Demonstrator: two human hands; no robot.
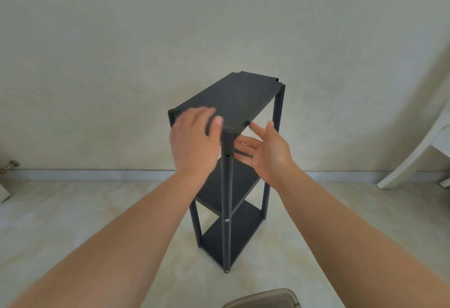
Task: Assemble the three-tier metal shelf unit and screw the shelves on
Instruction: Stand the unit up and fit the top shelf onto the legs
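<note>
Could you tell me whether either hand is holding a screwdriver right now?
No; the left hand and the right hand are both bare beside the black metal shelf unit.

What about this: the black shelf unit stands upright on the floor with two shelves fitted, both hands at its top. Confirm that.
Wrong on the count. The head view shows three shelves on the shelf unit: top, middle and bottom. It does stand upright on the floor, with the left hand and right hand at its top.

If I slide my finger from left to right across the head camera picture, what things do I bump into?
Metal fitting by the wall → left hand on the top shelf → front post → right hand → back right post → white chair.
</note>
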